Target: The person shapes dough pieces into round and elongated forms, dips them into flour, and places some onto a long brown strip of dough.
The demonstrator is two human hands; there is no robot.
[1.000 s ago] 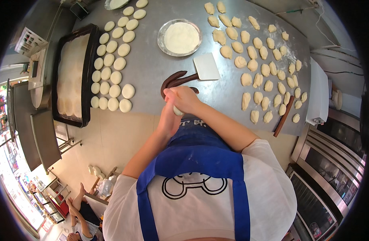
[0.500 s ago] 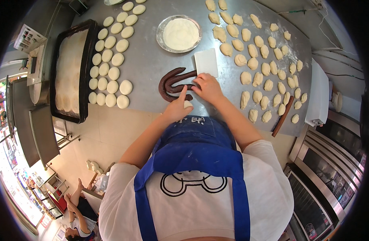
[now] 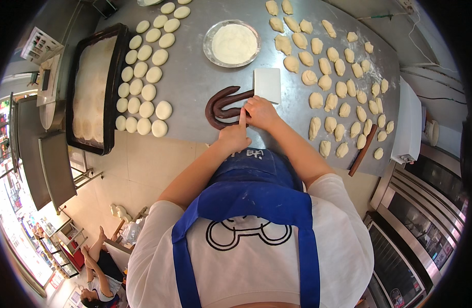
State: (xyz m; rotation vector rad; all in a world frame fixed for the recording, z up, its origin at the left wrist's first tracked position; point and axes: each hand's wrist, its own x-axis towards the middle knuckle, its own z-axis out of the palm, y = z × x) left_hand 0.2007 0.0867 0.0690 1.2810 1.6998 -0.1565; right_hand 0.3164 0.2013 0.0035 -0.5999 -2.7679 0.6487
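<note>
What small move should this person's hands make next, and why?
Perhaps the right hand could pinch a short piece off the dark brown rope: its fingers are bent down at one strand, and the left hand has its forefinger stretched to the same spot.

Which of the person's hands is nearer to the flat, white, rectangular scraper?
Right. The right hand is at the lower edge of the scraper in the picture; the left hand is farther off, below it and to the left.
</note>
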